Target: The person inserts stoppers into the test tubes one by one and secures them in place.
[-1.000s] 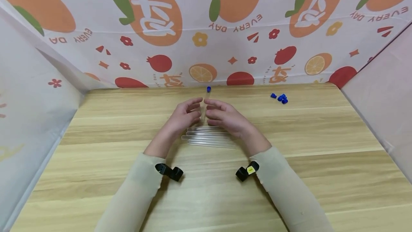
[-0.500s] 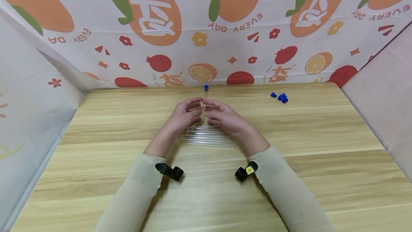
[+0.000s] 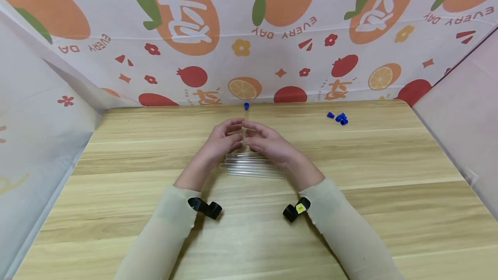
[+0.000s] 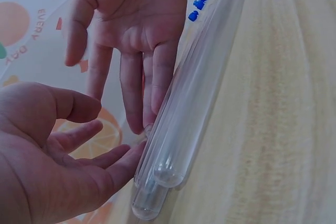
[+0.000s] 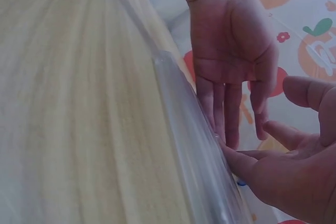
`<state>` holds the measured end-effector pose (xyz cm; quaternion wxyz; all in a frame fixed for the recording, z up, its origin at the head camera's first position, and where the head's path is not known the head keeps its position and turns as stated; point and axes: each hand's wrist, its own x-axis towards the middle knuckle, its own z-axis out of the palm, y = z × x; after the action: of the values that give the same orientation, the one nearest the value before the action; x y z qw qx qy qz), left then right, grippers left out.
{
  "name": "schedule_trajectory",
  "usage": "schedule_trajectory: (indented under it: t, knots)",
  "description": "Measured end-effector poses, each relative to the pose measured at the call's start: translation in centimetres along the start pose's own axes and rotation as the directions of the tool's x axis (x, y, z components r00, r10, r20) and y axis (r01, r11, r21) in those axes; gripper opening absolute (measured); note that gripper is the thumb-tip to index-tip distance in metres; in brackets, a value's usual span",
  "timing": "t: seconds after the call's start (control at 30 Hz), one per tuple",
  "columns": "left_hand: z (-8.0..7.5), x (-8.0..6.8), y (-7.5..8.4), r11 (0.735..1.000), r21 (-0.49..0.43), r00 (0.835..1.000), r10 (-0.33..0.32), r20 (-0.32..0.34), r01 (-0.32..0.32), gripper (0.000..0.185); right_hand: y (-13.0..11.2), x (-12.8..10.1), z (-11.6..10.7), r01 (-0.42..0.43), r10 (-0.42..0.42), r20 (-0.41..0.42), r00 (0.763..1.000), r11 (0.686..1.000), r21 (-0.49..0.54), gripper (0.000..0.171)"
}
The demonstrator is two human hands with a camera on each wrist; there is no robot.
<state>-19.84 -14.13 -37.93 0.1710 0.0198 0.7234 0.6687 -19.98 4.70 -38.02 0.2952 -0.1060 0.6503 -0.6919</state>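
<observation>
A clear tube with a blue cap (image 3: 246,106) lies pointing away from me between my two hands. My left hand (image 3: 218,141) touches it from the left and my right hand (image 3: 270,144) from the right, fingers fairly straight and tips nearly meeting. Under the hands lies a small pile of clear uncapped tubes (image 3: 253,168). In the left wrist view my left hand (image 4: 47,171) and right hand (image 4: 136,24) touch the tubes (image 4: 189,114) with their fingertips. The right wrist view shows my right hand (image 5: 294,177) and left hand (image 5: 231,51) beside a tube (image 5: 191,140).
Several loose blue caps (image 3: 338,118) sit at the back right of the wooden table (image 3: 369,211). Printed fruit-pattern cloth (image 3: 241,33) walls in the back, and pale cloth walls stand on both sides. Black wrist cameras (image 3: 204,206) sit on both sleeves.
The capped end of the tube has swung a little to the left. My hands have closed in slightly on it and otherwise stay in place.
</observation>
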Motion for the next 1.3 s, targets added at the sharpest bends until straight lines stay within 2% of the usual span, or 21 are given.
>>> schedule_trajectory:
  t: [0.17,0.37,0.5,0.57,0.6,0.67,0.73,0.77,0.83,0.93,1.0,1.07,1.17,1.3]
  knots:
    - [-0.1,-0.2,0.0,1.000,0.004,1.000,0.014,-0.009,-0.014,0.052,0.2,0.0,0.5,-0.004,0.004,0.000,1.000,1.000,-0.030,0.060]
    - [-0.4,-0.5,0.2,0.998,0.045,0.999,0.038,-0.025,-0.037,0.051,-0.2,-0.5,0.0,-0.002,0.001,-0.063,0.998,1.000,-0.011,0.058]
    - [-1.0,-1.2,0.9,0.983,0.153,0.993,0.108,-0.043,-0.101,0.048,-1.3,-1.2,-2.2,0.047,-0.052,-0.142,0.988,0.998,-0.043,0.056]
    - [-1.4,-1.6,1.5,0.952,0.263,0.985,0.169,-0.032,-0.155,0.046,-1.8,-1.7,-3.8,0.075,-0.093,-0.205,0.974,0.993,-0.092,0.053]
    - [-1.5,-1.8,1.8,0.928,0.326,0.980,0.200,-0.026,-0.180,0.044,-2.0,-2.0,-4.6,0.088,-0.116,-0.235,0.965,0.988,-0.126,0.053]
    - [-1.7,-2.4,2.3,0.857,0.460,0.964,0.265,-0.004,-0.233,0.042,-2.3,-2.6,-6.5,0.093,-0.152,-0.297,0.943,0.974,-0.206,0.051]
    - [-1.6,-2.8,2.7,0.770,0.574,0.946,0.324,0.025,-0.279,0.039,-2.4,-3.4,-8.5,0.069,-0.197,-0.351,0.916,0.936,-0.345,0.050]
    - [-1.4,-3.0,3.0,0.727,0.618,0.937,0.346,0.047,-0.299,0.038,-2.4,-3.9,-9.5,0.049,-0.222,-0.369,0.902,0.904,-0.425,0.050]
    - [-0.8,-3.3,3.4,0.645,0.692,0.927,0.364,0.095,-0.324,0.035,-2.4,-4.8,-11.3,-0.020,-0.267,-0.398,0.878,0.809,-0.587,0.050]
    - [0.4,-3.5,3.7,0.535,0.768,0.922,0.341,0.185,-0.352,0.031,-2.2,-5.7,-13.5,-0.132,-0.318,-0.409,0.855,0.631,-0.765,0.051]
    - [1.1,-3.7,3.7,0.457,0.809,0.919,0.312,0.242,-0.369,0.029,-2.0,-6.0,-14.4,-0.189,-0.319,-0.399,0.860,0.527,-0.829,0.052]
    - [1.7,-3.8,3.5,0.397,0.832,0.913,0.288,0.287,-0.387,0.027,-1.8,-6.0,-15.0,-0.221,-0.299,-0.384,0.873,0.458,-0.861,0.054]
    - [2.3,-4.0,3.1,0.321,0.855,0.907,0.255,0.336,-0.407,0.023,-1.3,-5.9,-15.2,-0.254,-0.241,-0.367,0.899,0.396,-0.882,0.057]
    - [3.3,-4.4,2.7,0.255,0.867,0.900,0.210,0.382,-0.428,0.014,-0.8,-5.7,-15.3,-0.283,-0.178,-0.360,0.916,0.349,-0.894,0.060]
